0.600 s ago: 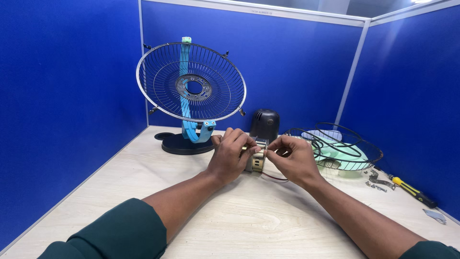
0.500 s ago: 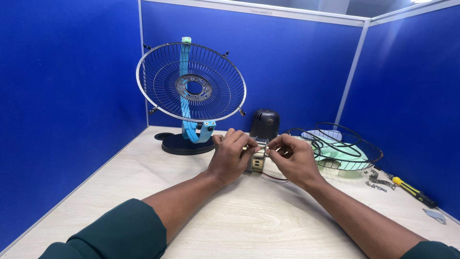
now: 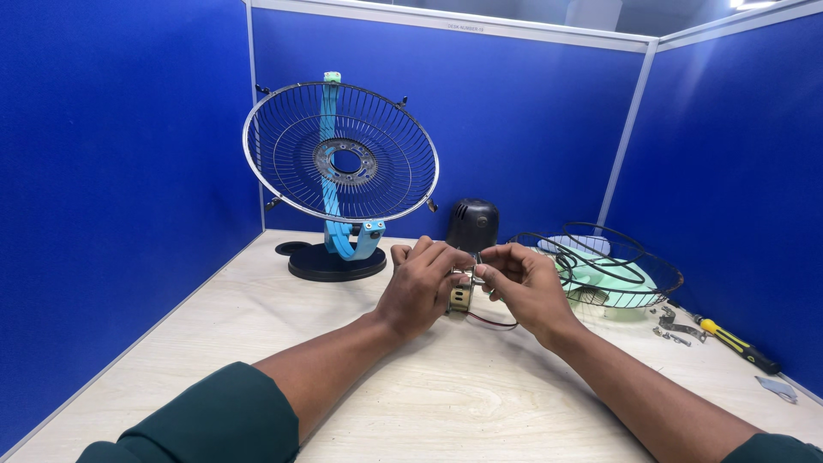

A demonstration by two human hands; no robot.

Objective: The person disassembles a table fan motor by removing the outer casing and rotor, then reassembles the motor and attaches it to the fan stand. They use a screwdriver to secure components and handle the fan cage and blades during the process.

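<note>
You see deep blue partition walls (image 3: pixel 120 171) around a pale wood-grain table (image 3: pixel 480 403). The fan stand (image 3: pixel 336 261) has a black base and light blue neck; its wire guard (image 3: pixel 340 153) is silver. The motor cover (image 3: pixel 473 225) is black, the screwdriver (image 3: pixel 737 343) yellow and black, your sleeves (image 3: pixel 206 424) dark green.

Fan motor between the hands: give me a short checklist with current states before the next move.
1. Both hands on the motor: ok; left hand and right hand grip it.
2. Motor resting on the table: cannot tell.
3. Red wire free of snags: ok, it lies loose.
4. Screwdriver on the table: ok, at right.
5. Fan guard on the stand upright: ok.
</note>
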